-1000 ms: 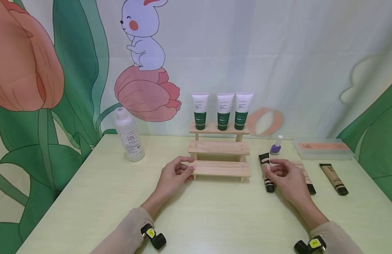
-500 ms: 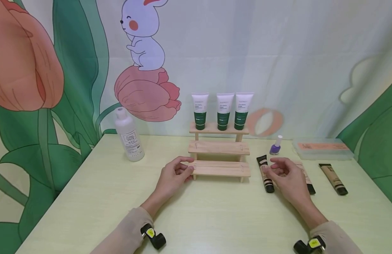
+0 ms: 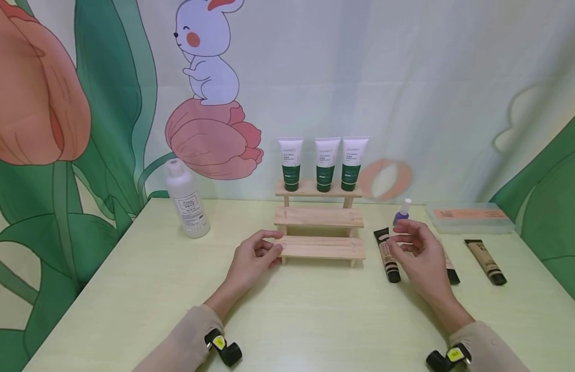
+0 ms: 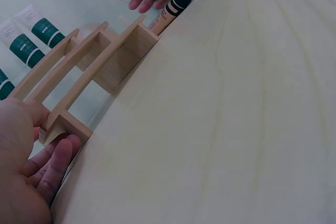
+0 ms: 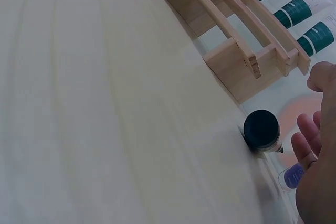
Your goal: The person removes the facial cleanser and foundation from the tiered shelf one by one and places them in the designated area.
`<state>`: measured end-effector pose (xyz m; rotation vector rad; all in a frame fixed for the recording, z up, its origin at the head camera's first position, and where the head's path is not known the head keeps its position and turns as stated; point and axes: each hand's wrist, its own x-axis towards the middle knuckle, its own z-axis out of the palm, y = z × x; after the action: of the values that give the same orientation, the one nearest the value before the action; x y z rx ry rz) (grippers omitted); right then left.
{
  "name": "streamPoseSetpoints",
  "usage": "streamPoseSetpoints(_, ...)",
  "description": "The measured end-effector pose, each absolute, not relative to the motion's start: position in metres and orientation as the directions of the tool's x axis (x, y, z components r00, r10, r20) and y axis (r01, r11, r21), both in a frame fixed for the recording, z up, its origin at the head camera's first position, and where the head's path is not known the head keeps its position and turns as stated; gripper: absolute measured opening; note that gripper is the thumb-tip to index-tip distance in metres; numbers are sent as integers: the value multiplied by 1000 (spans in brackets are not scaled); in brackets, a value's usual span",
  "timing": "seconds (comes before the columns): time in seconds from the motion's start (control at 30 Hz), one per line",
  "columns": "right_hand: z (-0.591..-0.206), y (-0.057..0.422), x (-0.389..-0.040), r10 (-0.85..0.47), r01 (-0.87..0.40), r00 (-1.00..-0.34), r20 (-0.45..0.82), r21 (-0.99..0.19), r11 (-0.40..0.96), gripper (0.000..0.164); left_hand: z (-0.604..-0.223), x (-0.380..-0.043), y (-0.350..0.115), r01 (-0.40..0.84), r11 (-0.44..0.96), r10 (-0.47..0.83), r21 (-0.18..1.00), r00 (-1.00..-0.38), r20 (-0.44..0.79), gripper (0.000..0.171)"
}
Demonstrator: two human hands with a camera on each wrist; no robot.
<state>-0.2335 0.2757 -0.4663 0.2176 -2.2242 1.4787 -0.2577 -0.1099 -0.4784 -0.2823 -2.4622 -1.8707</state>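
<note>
At the left end of the lowest step of a three-tier wooden display stand (image 3: 322, 249), my left hand (image 3: 254, 257) pinches the board between thumb and fingers. My right hand (image 3: 422, 254) hovers with loosely bent fingers, holding nothing. Just left of it lies a black-and-beige cosmetic tube (image 3: 388, 256), apart from the fingers. A pinkish tube (image 3: 452, 271) with a black cap lies partly hidden behind that hand. Beyond its fingertips stands a purple nail polish bottle (image 3: 401, 215), its lower part covered. Several white-and-green tubes (image 3: 291, 164) stand upright along the top step.
On the left stands a white bottle (image 3: 188, 201) with a printed label. A gold tube (image 3: 485, 262) with a black cap lies at the right. Behind it sits a clear plastic case (image 3: 471, 219) near the table's back edge. A printed curtain (image 3: 408, 103) hangs behind the table.
My right hand has come away from the black-and-beige tube and risen, now covering part of the nail polish bottle. That tube's far end has shifted slightly left. My left hand keeps its hold.
</note>
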Motion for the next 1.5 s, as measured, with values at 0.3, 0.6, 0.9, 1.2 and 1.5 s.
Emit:
streamPoseSetpoints(0.3,-448,268,-246,108,-411,-875,472,-842,350,47,-478,-258,-110,171,251,127,953,-982,143,26)
streamPoseSetpoints(0.6,-408,255,-274,82,-490,-841,534,-819,300,51,-480,-259,-112,154,268,120,951,-985,126,27)
streamPoseSetpoints(0.9,-387,240,-305,67,-521,-827,559,-805,282,52,-480,-258,-112,152,258,121,954,-985,124,27)
streamPoseSetpoints(1.2,-377,229,-325,65,-528,-827,559,-810,257,51,-479,-258,-112,150,256,123,955,-985,122,27)
streamPoseSetpoints(1.5,-371,221,-335,31,-513,-847,531,-830,218,55,-479,-259,-110,157,244,128,957,-983,129,27)
